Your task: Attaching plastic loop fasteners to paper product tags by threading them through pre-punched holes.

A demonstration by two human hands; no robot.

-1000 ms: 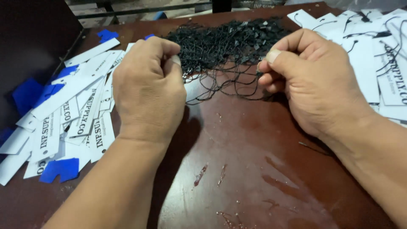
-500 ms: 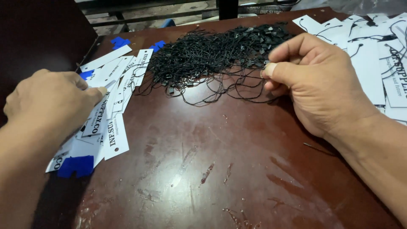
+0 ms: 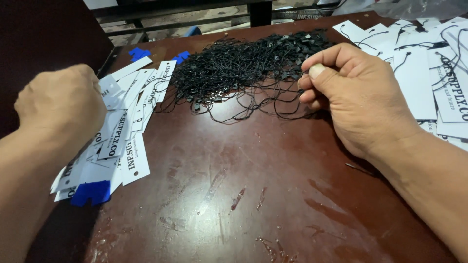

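Observation:
A tangled heap of thin black string loops point(image 3: 243, 65) lies at the back middle of a dark red-brown table point(image 3: 234, 195). My right hand point(image 3: 353, 95) rests at the heap's right edge, thumb and forefinger pinched on one black string. My left hand point(image 3: 61, 104) hovers over a fanned pile of white paper tags with blue ends point(image 3: 122, 131) at the table's left side. Its fingers are curled down onto the top tags; whether it grips one is hidden by the back of the hand.
A second spread of white tags with black strings attached point(image 3: 424, 63) covers the far right of the table. Blue tag ends point(image 3: 139, 52) lie near the back left corner. Dark metal bars point(image 3: 195, 14) run behind the table.
My left hand left the string heap and swung left over the white tag pile. My right hand stayed at the heap, still pinching a string.

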